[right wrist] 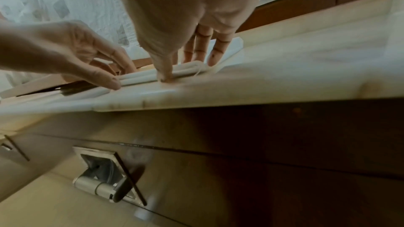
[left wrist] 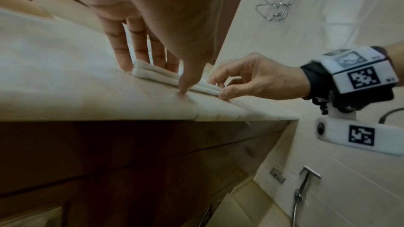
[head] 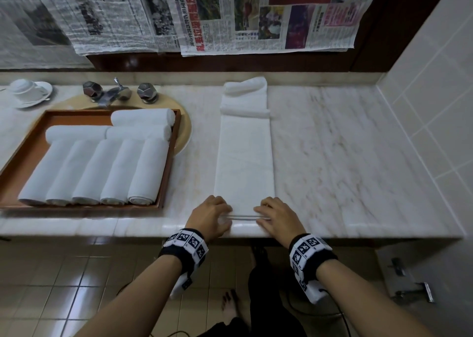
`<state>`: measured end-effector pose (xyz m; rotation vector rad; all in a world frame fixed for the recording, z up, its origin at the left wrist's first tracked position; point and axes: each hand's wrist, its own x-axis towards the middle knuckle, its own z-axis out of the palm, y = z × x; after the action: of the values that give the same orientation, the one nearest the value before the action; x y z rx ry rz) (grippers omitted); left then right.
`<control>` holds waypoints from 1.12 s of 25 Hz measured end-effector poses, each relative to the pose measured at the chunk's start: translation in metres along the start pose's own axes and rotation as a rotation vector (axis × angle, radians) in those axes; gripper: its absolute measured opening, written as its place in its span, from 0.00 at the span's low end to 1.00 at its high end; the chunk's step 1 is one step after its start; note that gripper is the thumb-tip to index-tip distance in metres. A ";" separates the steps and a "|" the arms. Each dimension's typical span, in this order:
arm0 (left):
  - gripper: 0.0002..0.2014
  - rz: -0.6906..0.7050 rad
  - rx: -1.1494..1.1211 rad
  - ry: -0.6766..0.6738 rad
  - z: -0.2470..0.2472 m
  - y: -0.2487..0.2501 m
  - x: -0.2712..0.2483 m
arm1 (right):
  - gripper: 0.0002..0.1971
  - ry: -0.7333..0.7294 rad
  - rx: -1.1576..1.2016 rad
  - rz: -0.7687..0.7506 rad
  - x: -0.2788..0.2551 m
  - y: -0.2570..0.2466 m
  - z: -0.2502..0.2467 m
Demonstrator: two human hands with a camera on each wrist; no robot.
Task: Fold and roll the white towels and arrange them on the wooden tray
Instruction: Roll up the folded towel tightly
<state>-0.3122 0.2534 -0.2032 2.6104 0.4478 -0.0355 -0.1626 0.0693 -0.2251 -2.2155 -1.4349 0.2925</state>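
Observation:
A long folded white towel [head: 244, 157] lies on the marble counter [head: 345, 157], running away from me, its far end bunched in two folds. Both hands are at its near end by the counter's front edge. My left hand [head: 213, 215] pinches the left corner, fingers on top [left wrist: 122, 58] and thumb in front. My right hand [head: 275, 216] pinches the right corner the same way [right wrist: 181, 68]. The layered towel edge [left wrist: 153, 73] shows between them. The wooden tray [head: 76, 115] at the left holds several rolled white towels [head: 102, 167].
The tray sits over a beige basin [head: 185, 129] with a chrome faucet [head: 116, 92] behind. A cup and saucer [head: 28, 91] stand at the far left. Newspapers [head: 256, 16] hang above the counter. A tiled wall [head: 435, 93] bounds the right side.

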 end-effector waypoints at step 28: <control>0.12 -0.061 0.225 -0.047 0.001 0.005 0.021 | 0.11 -0.017 -0.119 0.263 0.008 -0.011 -0.002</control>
<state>-0.2911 0.2551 -0.2036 2.8083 0.5338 -0.1766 -0.1675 0.0801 -0.2174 -2.5075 -1.1955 0.3214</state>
